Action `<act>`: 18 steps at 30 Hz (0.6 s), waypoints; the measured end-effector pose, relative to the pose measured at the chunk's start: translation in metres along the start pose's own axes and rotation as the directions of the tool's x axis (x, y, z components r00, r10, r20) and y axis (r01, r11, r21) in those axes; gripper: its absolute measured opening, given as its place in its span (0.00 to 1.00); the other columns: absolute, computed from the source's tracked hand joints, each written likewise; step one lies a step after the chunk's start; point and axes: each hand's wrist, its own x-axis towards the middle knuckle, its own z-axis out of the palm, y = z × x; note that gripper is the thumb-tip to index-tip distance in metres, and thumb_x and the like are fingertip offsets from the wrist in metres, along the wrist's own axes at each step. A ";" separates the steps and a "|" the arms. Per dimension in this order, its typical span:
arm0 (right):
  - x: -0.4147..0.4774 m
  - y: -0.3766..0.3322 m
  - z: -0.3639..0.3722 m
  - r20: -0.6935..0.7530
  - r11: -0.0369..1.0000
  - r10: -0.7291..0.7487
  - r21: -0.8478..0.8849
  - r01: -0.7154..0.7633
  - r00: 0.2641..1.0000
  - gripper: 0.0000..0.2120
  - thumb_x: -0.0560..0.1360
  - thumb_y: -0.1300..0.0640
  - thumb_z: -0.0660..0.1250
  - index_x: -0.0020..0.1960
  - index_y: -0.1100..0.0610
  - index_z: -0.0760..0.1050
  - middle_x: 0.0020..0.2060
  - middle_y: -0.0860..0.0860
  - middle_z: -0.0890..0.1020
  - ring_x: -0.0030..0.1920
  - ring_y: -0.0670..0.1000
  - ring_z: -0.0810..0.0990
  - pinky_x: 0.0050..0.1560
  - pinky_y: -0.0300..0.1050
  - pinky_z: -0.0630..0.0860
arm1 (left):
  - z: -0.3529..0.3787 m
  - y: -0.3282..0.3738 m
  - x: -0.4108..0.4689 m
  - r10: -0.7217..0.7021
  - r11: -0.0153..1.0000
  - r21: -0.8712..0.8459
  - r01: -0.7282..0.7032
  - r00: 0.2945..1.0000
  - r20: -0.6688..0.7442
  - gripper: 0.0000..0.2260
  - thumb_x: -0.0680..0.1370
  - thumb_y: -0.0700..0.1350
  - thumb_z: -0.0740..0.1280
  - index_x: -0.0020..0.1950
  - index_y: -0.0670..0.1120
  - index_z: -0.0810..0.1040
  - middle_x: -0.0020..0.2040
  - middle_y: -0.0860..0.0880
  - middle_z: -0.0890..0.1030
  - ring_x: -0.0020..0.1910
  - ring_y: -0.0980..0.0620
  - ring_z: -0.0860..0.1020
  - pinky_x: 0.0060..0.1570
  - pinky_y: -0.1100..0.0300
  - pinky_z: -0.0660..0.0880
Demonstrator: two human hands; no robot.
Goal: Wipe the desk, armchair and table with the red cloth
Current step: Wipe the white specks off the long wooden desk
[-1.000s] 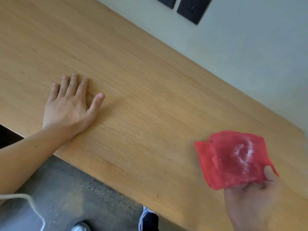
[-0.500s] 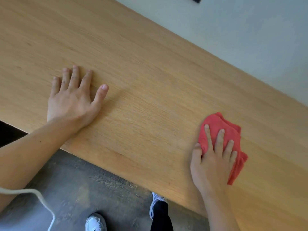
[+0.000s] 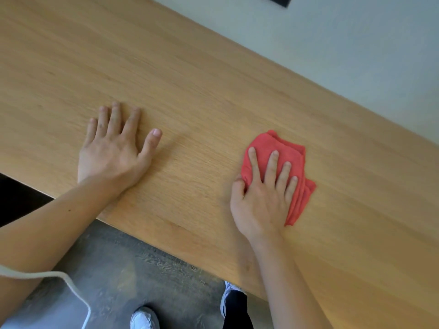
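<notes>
1. Pressing flat on the red cloth (image 3: pixel 295 160), the right hand (image 3: pixel 261 198) has 4 fingers (image 3: pixel 270 167) spread straight across the top; thumb curled at the cloth's left edge. Palm down, nothing pinched or lifted, cloth just pinned under the hand.
2. Cloth is folded in several layers, bunched; folded edges stick out to the right & past the fingertips. It lies on the desk (image 3: pixel 202 79), right of centre, nearer the front edge than the wall side.
3. Left hand (image 3: pixel 111 153) rests flat on the desk, palm down, fingers extended & close together, thumb angled out to the right. Holds nothing. Well apart from the cloth, bare wood between.
4. Desk top: light wood, grain running along its length, set diagonally across the view; pale wall (image 3: pixel 344 43) behind it w/ a dark panel corner (image 3: pixel 278 0) at top edge.
5. Below the front edge: grey floor (image 3: pixel 147 269), white shoe (image 3: pixel 143 319), dark trouser leg (image 3: pixel 235 309), white cord (image 3: pixel 71 286) crossing lower left.
</notes>
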 end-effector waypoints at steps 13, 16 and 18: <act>0.070 -0.116 0.011 0.053 0.890 -0.456 0.041 0.454 0.888 0.31 0.76 0.40 0.45 0.80 0.42 0.50 0.81 0.55 0.50 0.80 0.60 0.46 0.77 0.62 0.42 | 0.012 -0.005 0.009 -0.035 0.999 -0.017 0.034 0.996 -0.082 0.30 0.81 0.63 0.39 0.80 0.53 0.55 0.82 0.44 0.51 0.81 0.46 0.45 0.79 0.49 0.45; 0.089 -0.136 0.012 0.083 0.815 -0.580 0.073 0.575 0.810 0.29 0.79 0.40 0.45 0.79 0.40 0.50 0.81 0.53 0.50 0.80 0.57 0.45 0.78 0.60 0.40 | 0.015 -0.006 0.009 -0.035 0.999 -0.023 0.033 0.993 -0.109 0.27 0.83 0.58 0.41 0.80 0.52 0.56 0.81 0.45 0.53 0.81 0.47 0.47 0.79 0.50 0.47; 0.099 -0.149 0.013 0.107 0.763 -0.646 0.120 0.635 0.756 0.27 0.80 0.41 0.46 0.79 0.39 0.49 0.81 0.52 0.49 0.80 0.55 0.44 0.78 0.59 0.39 | 0.016 -0.008 0.010 -0.055 0.998 -0.035 0.051 0.990 -0.131 0.26 0.84 0.55 0.42 0.80 0.49 0.56 0.81 0.46 0.54 0.81 0.48 0.47 0.79 0.52 0.46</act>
